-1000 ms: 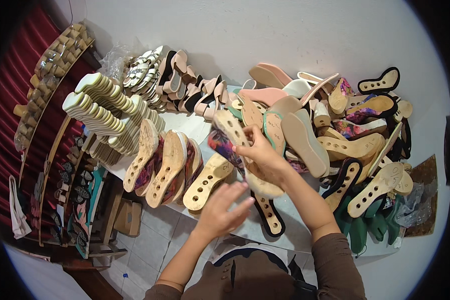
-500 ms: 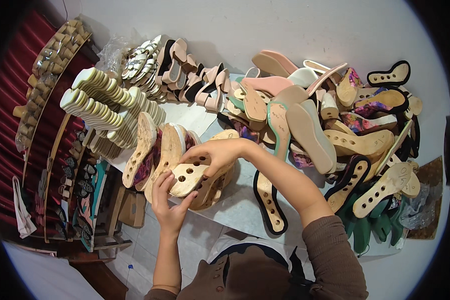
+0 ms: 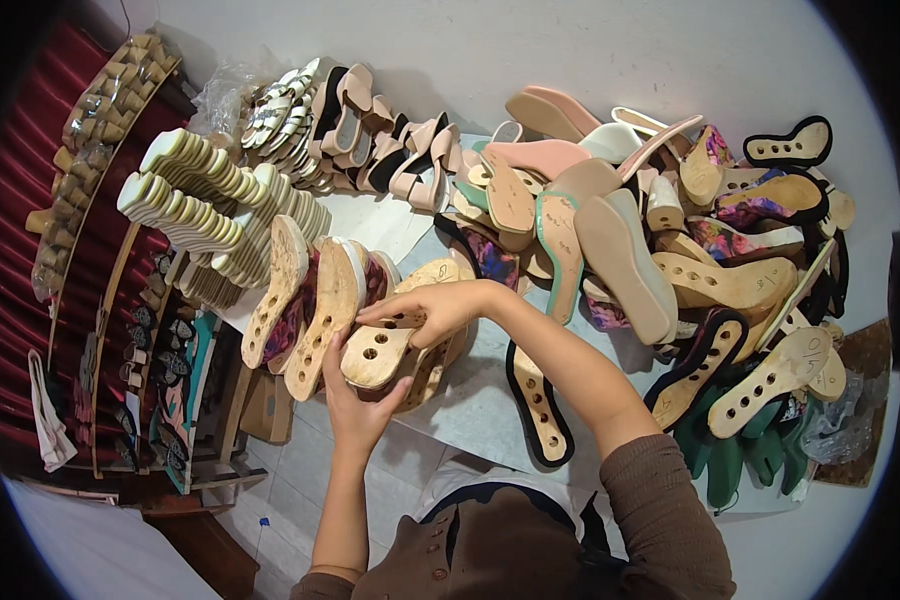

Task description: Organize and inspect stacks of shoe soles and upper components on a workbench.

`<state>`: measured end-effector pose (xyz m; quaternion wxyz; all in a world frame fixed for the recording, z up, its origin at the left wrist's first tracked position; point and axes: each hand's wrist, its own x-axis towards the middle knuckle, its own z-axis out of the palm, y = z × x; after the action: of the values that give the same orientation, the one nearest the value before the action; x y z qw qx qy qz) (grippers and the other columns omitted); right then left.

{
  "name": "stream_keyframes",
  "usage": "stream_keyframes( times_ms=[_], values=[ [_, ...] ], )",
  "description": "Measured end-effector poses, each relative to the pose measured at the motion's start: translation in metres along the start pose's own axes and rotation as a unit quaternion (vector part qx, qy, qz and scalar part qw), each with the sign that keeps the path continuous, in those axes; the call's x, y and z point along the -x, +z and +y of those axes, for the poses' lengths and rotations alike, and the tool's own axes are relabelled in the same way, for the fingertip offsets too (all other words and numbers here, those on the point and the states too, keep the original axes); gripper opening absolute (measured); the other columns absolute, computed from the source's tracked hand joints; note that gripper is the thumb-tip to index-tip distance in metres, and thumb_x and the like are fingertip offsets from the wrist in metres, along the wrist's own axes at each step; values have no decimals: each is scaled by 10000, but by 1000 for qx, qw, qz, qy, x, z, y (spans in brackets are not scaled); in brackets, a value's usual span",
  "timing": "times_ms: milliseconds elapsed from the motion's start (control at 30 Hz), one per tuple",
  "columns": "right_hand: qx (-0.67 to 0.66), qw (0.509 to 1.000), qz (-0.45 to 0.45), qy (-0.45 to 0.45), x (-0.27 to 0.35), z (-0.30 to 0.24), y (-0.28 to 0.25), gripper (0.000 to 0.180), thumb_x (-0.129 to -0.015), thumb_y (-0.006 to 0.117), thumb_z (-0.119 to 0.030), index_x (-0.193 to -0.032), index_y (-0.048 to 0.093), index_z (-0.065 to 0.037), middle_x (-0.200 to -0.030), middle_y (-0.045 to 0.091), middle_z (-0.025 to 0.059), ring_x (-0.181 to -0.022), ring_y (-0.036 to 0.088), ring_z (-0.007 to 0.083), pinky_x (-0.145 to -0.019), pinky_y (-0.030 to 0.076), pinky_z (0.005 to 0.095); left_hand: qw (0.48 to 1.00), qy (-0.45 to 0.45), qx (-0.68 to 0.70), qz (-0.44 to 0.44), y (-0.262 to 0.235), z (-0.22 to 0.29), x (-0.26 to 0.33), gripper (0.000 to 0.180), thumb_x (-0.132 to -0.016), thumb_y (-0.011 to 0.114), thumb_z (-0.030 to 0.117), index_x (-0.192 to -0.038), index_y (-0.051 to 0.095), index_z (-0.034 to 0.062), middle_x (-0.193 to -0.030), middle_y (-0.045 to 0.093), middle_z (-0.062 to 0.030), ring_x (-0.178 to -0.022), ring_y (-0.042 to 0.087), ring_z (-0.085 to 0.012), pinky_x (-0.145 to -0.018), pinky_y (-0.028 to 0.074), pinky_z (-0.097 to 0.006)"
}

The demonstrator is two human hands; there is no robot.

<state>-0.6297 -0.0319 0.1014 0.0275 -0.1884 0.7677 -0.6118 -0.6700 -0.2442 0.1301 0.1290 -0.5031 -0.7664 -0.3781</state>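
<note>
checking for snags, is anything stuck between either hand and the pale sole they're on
Nothing visible: the left hand and right hand both grip the pale sole directly. Another sole sits just left of it, beside rather than between.

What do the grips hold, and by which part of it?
A holed wooden sole: the left grip at its near end, the right grip over it farther up.

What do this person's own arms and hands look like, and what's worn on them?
The left hand and right hand are ungloved, with bare wrists and forearms. The brown right sleeve ends near the elbow; only a bit of the matching left sleeve shows. No watch or bracelet is visible.
</note>
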Motion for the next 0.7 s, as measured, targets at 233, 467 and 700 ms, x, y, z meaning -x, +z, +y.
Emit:
stream_keyframes(
  times_ms=[233, 467, 700],
  values=[
    [-121, 961, 229, 93, 42, 5, -9, 642, -735, 446, -29, -1370, 374, -94, -1397, 373, 61, -1241, 391, 172, -1012, 330, 303, 986, -122, 116, -21, 4, -12, 14, 797, -624, 814, 121, -1256, 338, 21, -1154, 517, -194, -1032, 562, -259, -877, 462, -353],
    [-118, 928, 351, 38, 67, 30, 2, 553, -761, 437, -25, -1314, 440, -45, -1308, 476, 79, -1171, 457, 165, -992, 348, 315, 973, -156, 167, -41, 4, -13, 8, 906, -618, 811, 97, -1326, 249, 17, -1189, 495, -208, -1072, 536, -266, -917, 442, -354],
    [-204, 819, 536, 31, 66, 58, 31, 496, -846, 434, -70, -1333, 374, 1, -1346, 424, 122, -1249, 394, 206, -1019, 310, 302, 966, -148, 208, -30, 5, -11, 14, 1030, -629, 801, 86, -1397, 117, 30, -1301, 381, -233, -1153, 463, -283, -985, 386, -376]
  ],
)
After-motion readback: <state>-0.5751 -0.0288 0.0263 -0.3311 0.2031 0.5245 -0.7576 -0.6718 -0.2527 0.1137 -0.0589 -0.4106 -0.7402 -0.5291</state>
